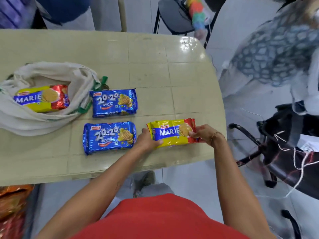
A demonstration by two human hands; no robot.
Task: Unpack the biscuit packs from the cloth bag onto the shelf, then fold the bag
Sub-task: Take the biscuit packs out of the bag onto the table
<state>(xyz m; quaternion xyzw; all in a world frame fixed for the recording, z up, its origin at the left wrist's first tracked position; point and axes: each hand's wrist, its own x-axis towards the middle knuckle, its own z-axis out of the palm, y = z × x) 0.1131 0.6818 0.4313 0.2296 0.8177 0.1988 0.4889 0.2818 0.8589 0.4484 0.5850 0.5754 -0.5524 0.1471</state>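
Both hands set a Marie pack on the table.
The left hand (148, 140) and right hand (203, 134) grip the ends of the yellow "MARIE" pack (172, 133), flat near the table (155, 66) edge, beside two blue "20-20 Butter" packs (109, 137); another Marie pack (41, 99) lies in the cloth bag (43, 121).

I note the beige counter (148, 54) (tile-patterned top) carries the cloth bag (25, 118), two blue packs (114, 102) (108, 137), one yellow pack (172, 133).

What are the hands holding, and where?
Both hold the yellow Marie biscuit pack: left hand at its left end, right hand pinching its red right end.
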